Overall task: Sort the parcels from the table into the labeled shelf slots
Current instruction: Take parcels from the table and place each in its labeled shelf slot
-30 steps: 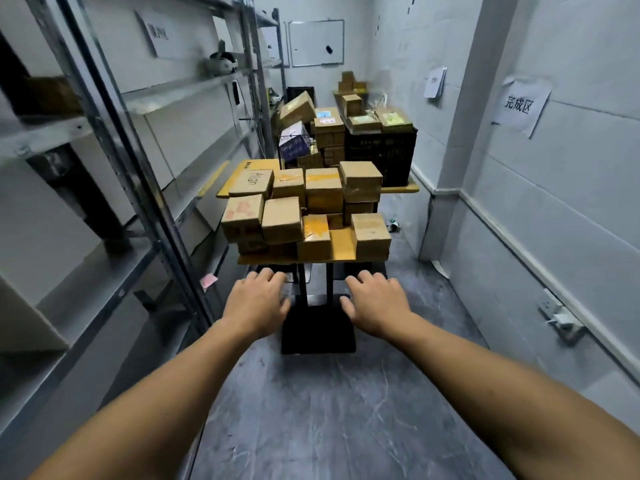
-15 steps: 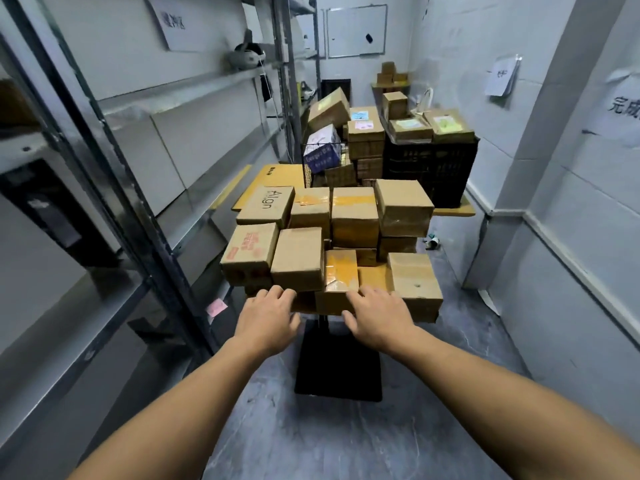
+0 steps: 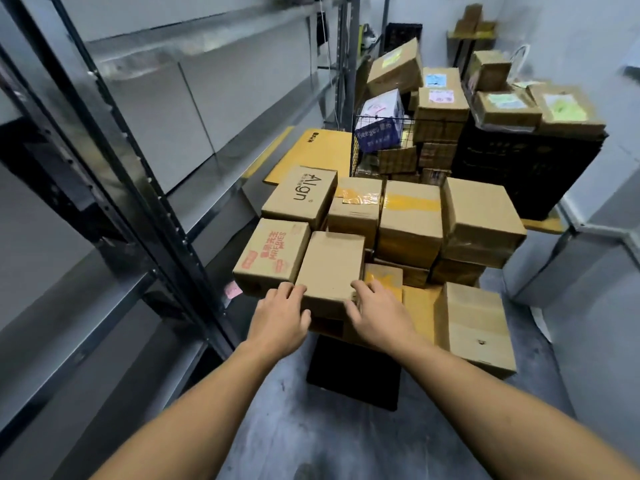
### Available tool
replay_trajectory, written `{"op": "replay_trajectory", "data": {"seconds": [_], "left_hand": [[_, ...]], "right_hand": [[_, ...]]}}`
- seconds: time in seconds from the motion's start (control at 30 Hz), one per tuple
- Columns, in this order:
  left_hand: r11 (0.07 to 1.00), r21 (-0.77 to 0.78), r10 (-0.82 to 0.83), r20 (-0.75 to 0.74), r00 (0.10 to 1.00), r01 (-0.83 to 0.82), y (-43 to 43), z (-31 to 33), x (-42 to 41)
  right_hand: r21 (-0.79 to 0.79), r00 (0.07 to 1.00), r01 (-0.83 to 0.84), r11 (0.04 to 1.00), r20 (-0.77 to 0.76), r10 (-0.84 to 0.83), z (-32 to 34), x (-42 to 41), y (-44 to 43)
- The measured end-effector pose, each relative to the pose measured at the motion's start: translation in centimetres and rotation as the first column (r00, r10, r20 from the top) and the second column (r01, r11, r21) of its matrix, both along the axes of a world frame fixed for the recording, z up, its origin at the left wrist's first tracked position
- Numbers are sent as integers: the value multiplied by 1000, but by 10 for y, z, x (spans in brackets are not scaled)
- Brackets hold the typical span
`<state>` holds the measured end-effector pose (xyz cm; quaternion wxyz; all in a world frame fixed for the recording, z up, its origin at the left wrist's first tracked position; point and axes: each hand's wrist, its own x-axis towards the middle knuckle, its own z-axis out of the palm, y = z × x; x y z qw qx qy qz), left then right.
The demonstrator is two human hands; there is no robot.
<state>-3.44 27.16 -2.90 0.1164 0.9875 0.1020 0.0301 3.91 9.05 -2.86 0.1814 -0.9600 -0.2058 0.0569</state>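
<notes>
Now flanking the plain box (image 3: 330, 268) at the desk's (image 3: 417, 306) near edge: left hand (image 3: 278, 317) touching its left near corner, right hand (image 3: 377, 313) its right, fingers loosely bent, not yet clamped. Dead ahead of both, long axis running away; shelf (image 3: 221, 188) off to the left.

We see matt brown cardboard parcels (image 3: 329, 268), some with glossy yellow tape (image 3: 412, 202). Shelf (image 3: 207, 39) is shiny grey sheet metal, posts (image 3: 138, 202) black painted metal. Floor (image 3: 311, 438) is rough, scuffed grey concrete. Crate (image 3: 526, 168) looks like matt black plastic.
</notes>
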Motion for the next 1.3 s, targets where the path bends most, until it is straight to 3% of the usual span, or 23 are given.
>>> {"op": "replay_trajectory", "data": {"seconds": [0.2,0.43,0.73,0.83,1.07,1.2,1.3], "left_hand": [[984,-177,33,28,999,-28,3,-23,16],[915,-401,102,116,988,-48,-2,-35,16],[652,-741,424,176,888,-164,-41,-16,23],[581,-805,470,207,858,-123,-54,-7,27],[291,-956,575,209,791,41,-73,11,35],[278,-957,594,237,769,81,-78,16,34],[241,-961,543,249,802,135,-86,22,33]], "right_hand": [[190,977,170,967,-158,-141,-26,22,18],[379,968,197,904,-221,-118,-40,22,15],[558,959,236,796,-267,-97,-19,26,-23],[624,973,193,757,-221,-65,-9,33,-42],[748,980,93,657,-184,70,7,43,-70],[814,980,49,579,-152,130,14,51,-81],[824,967,16,566,-156,200,21,56,-86]]}}
